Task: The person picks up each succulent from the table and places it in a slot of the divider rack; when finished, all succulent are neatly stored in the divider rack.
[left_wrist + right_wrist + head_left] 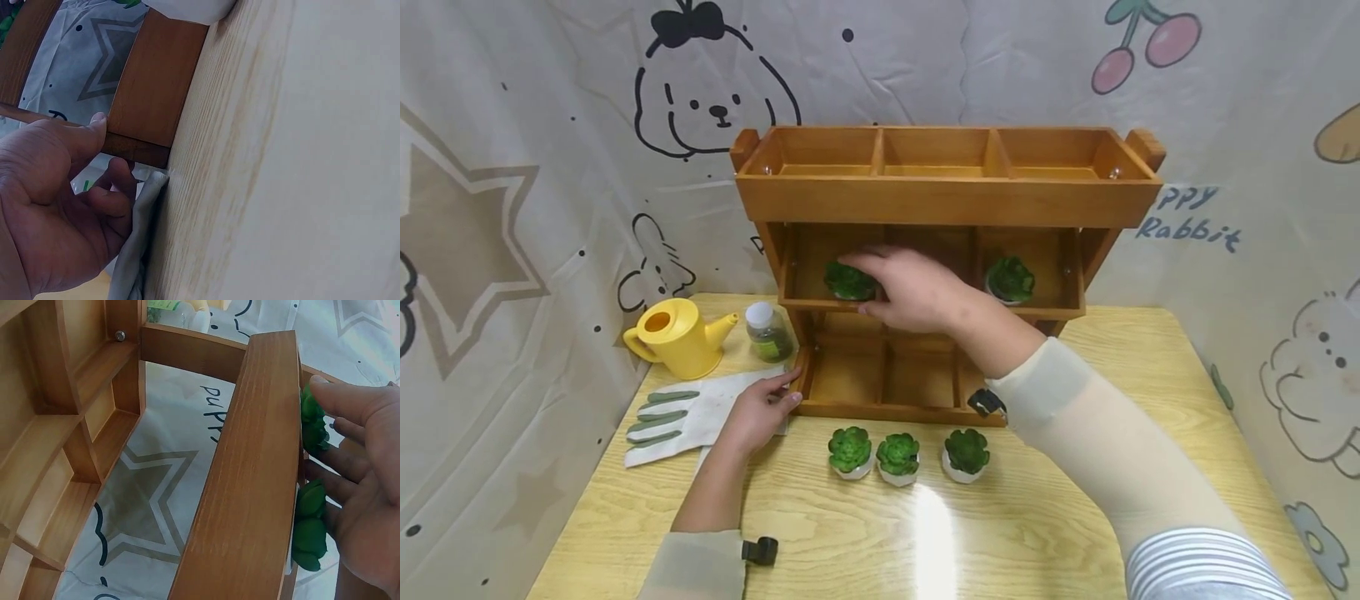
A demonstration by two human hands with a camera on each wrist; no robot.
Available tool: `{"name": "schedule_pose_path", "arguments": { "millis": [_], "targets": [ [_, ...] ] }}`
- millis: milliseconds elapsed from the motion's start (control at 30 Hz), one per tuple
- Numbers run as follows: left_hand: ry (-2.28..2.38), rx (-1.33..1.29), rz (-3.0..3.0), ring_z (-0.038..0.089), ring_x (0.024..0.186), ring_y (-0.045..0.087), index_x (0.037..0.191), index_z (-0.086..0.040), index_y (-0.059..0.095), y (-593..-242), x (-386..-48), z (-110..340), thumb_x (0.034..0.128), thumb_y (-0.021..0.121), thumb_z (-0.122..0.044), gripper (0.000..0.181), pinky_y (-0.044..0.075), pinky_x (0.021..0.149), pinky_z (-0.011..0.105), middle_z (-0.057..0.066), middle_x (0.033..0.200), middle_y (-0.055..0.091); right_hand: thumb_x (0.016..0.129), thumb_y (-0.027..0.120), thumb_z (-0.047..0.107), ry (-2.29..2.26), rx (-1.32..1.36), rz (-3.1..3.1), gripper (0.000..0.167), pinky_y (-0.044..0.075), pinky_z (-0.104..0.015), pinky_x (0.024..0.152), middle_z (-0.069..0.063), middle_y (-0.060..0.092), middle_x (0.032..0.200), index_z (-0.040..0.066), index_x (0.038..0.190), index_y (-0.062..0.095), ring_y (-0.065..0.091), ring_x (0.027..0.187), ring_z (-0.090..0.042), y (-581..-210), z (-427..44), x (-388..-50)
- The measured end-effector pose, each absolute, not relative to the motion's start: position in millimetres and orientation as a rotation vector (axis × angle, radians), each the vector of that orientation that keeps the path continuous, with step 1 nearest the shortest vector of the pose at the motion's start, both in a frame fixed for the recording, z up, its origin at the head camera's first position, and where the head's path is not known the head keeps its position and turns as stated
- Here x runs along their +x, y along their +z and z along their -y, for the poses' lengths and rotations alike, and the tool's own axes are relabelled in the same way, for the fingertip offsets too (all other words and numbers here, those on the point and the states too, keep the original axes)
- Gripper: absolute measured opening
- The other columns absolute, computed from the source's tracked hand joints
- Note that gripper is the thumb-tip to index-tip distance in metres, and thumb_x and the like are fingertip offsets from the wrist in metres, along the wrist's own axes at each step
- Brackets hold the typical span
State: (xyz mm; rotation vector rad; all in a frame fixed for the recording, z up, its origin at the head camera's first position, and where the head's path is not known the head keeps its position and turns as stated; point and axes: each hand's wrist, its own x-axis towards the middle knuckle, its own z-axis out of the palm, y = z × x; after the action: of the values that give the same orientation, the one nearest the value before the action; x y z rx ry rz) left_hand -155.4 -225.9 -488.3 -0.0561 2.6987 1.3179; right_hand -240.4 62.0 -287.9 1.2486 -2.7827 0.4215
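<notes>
A three-tier wooden shelf (947,202) stands on the table. My left hand (762,412) holds the left end of its bottom tier, the thumb on the wood in the left wrist view. My right hand (917,287) reaches into the middle tier, fingers and thumb around a small potted succulent (850,282) in the left compartment. The hand hides part of that plant and the compartment beside it. Another succulent (1010,279) sits in the right compartment. On the table before the shelf stand three more: a left one (850,450), a middle one (898,455) and a darker one (966,452).
Left of the shelf are a yellow watering can (683,340) and a white-capped bottle (768,332). White gloves with green-grey fingers (700,408) lie by my left hand. Printed cloth (880,67) hangs behind the table. The top tier (936,152) has three compartments.
</notes>
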Motion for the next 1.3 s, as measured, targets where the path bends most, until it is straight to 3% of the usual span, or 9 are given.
{"name": "schedule_pose_path", "arguments": {
  "millis": [333, 600, 967, 1300],
  "targets": [
    [1.33, -0.063, -2.689, 0.028, 0.11, 0.061, 0.151, -0.02, 0.057, -488.3, -156.8, 225.9, 0.1037, 0.066, -0.023, 0.049, 0.05, 0.088, 0.042, 0.012, 0.118, 0.067, 0.096, 0.075, 0.027, 0.484, 1.271, 2.74, 0.067, 0.042, -0.044, 0.113, -0.007, 0.051, 0.154, 0.015, 0.156, 0.048, 0.051, 0.139, -0.026, -291.4, -77.1, -233.3],
    [1.32, -0.069, -2.689, 0.028, 0.11, 0.061, 0.152, -0.02, 0.056, -488.2, -158.0, 225.8, 0.1041, 0.066, -0.024, 0.049, 0.05, 0.087, 0.042, 0.012, 0.118, 0.067, 0.098, 0.074, 0.035, 0.594, 1.236, 2.674, 0.068, 0.042, -0.044, 0.114, -0.007, 0.05, 0.156, 0.016, 0.157, 0.046, 0.049, 0.141, -0.024, -294.4, -95.9, -218.6],
    [1.31, -0.074, -2.662, 0.029, 0.114, 0.06, 0.154, -0.021, 0.054, -488.3, -158.9, 224.3, 0.1048, 0.065, -0.026, 0.05, 0.049, 0.093, 0.048, 0.012, 0.12, 0.066, 0.096, 0.077, 0.026, 0.83, 1.318, 2.458, 0.065, 0.044, -0.047, 0.111, -0.011, 0.052, 0.154, 0.007, 0.152, 0.051, 0.052, 0.139, -0.026, -313.3, -115.2, -195.6],
    [1.311, -0.072, -2.679, 0.03, 0.114, 0.061, 0.153, -0.02, 0.055, -487.5, -156.1, 225.4, 0.1048, 0.065, -0.027, 0.05, 0.049, 0.093, 0.048, 0.013, 0.121, 0.066, 0.094, 0.08, 0.026, 0.933, 1.36, 2.381, 0.066, 0.044, -0.043, 0.111, -0.011, 0.056, 0.151, 0.004, 0.15, 0.053, 0.054, 0.138, -0.025, -331.3, -125.5, -178.1]
  ]
}}
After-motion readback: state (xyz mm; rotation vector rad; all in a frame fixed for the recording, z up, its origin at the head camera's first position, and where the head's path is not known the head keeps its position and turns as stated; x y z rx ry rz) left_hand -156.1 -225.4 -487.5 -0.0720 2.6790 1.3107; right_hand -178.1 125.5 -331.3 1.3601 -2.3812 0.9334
